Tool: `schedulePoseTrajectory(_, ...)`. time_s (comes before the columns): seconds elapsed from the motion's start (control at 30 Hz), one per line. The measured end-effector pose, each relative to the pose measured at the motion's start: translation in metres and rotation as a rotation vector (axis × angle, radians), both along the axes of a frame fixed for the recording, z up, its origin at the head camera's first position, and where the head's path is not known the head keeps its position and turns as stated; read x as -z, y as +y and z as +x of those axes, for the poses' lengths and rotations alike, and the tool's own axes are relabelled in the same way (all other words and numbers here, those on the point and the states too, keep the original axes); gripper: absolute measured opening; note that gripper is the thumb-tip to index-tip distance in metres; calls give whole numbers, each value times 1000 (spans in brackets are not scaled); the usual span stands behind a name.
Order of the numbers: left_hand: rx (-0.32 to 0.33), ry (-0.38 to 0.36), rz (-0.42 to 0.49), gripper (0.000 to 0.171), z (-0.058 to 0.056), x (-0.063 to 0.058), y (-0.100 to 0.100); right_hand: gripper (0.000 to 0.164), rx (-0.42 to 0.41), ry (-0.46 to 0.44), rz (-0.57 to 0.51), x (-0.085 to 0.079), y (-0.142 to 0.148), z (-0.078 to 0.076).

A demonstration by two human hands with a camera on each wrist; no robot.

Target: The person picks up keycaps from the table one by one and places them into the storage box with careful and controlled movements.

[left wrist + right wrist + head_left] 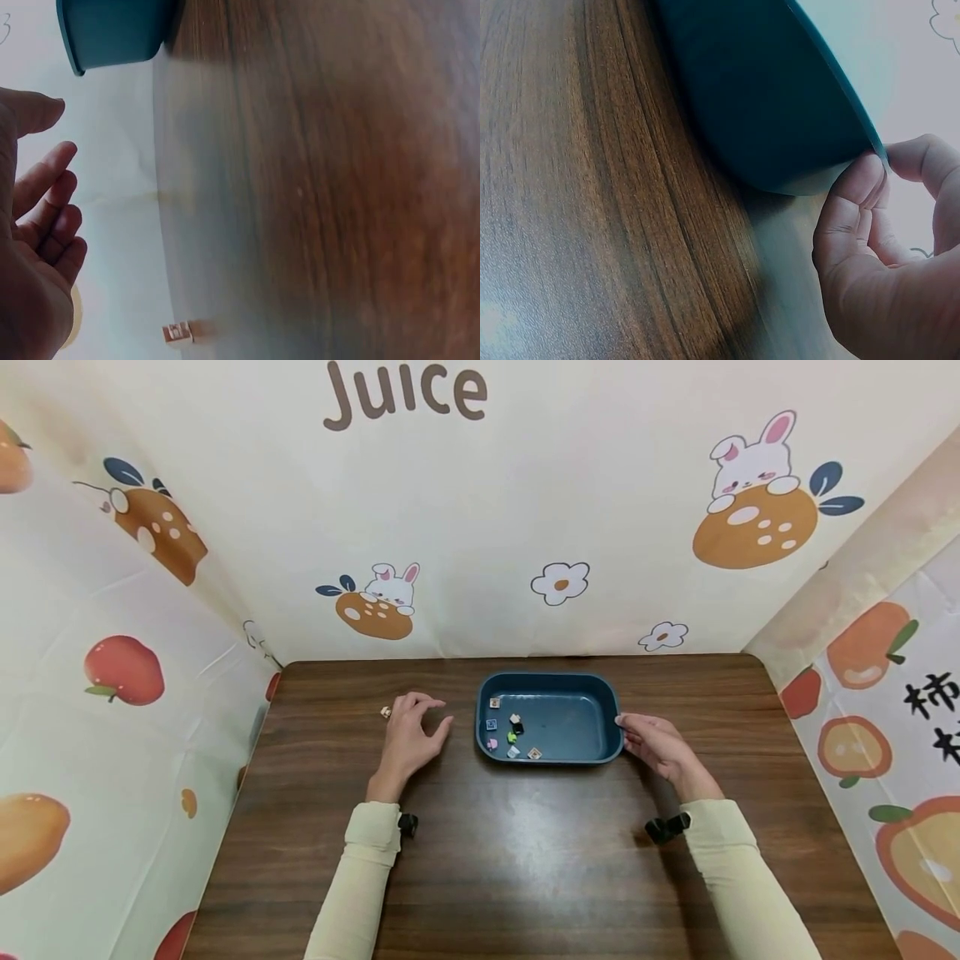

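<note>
A dark teal tray (pixel 577 718) stands near the back of the table. My right hand (pixel 663 750) pinches the rim at its right end between thumb and fingers, as the right wrist view shows closely. Several small block-like pieces lie in the left half of the tray, among them a blue block (pixel 491 724), a green piece (pixel 512 737) and a pink piece (pixel 492 744). Left of the tray, my left hand (pixel 407 742) holds nothing, its thumb and fingers bent and apart. A small beige-brown block (pixel 178 332) lies on the table just beyond that hand's left side.
The brown wood-grain table (pixel 517 877) meets a printed cloth backdrop (pixel 480 527) at its back edge. Similar cloth hangs at the left and right sides. A black band device (pixel 667 827) sits on the right wrist, with another (pixel 408 825) on the left.
</note>
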State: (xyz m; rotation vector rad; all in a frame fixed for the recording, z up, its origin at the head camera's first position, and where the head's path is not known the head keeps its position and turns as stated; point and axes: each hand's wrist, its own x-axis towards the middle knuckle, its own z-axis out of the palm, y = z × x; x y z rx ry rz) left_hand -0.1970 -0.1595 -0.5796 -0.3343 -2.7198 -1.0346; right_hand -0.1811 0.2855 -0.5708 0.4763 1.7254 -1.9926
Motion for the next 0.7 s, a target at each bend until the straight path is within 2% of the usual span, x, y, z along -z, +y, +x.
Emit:
schedulePoseTrajectory(0.23, -28, 31, 13, 31, -3, 3, -13, 26, 3, 17, -14, 1, -2, 0)
schedulePoseTrajectory(0.53, -78, -24, 23, 31, -1, 11, -27, 22, 2, -25, -22, 0, 1, 1)
schedulePoseTrajectory(0.7, -115, -52, 28, 31, 0, 14, -37, 20, 2, -13, -19, 0, 0, 1)
